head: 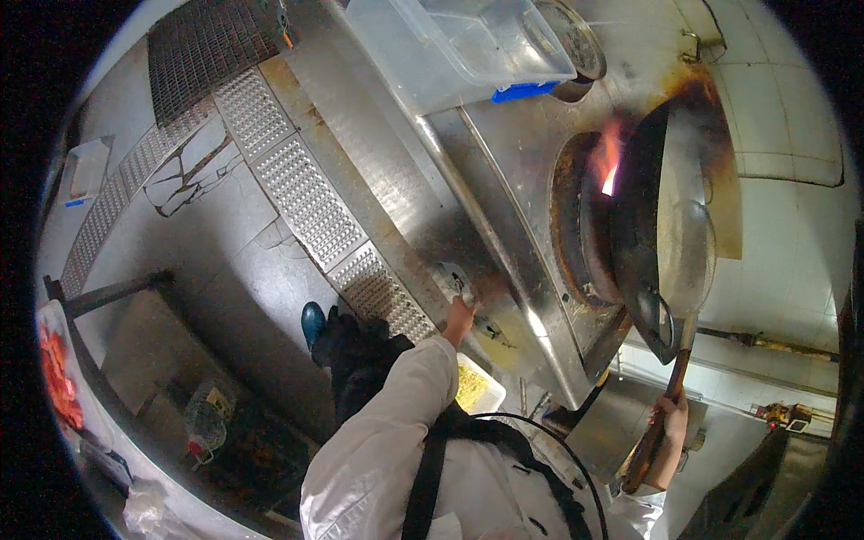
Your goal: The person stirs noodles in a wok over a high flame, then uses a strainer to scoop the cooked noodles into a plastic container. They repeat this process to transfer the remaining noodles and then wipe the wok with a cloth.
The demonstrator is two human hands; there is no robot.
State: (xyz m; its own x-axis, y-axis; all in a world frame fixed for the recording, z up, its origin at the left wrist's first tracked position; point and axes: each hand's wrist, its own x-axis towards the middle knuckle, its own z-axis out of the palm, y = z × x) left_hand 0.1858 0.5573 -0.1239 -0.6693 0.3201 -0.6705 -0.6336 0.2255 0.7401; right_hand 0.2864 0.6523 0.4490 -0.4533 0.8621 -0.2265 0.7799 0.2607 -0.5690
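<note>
My left hand (461, 316) reaches down to the front panel of a steel wok range (499, 223), at a fitting that looks like a control. The fingers partly hide what they touch. On the right, my right hand (669, 413) grips the wooden handle (680, 371) of a large round mesh strainer (702, 263). The strainer's head lies at the mouth of a black wok (641, 236), overlapping its pale inside. The wok looks tilted in this view, with a ring handle near my right hand. A flame (610, 169) burns beside it at the burner ring (574, 216).
A clear plastic bin (432, 61) with a blue clip stands on the range near a round metal lid (580, 40). Yellow shredded food fills a white basket (498, 391) by my body. Perforated drain covers (310, 196) cross the floor. Red food lies in a tray (67, 337) at far left.
</note>
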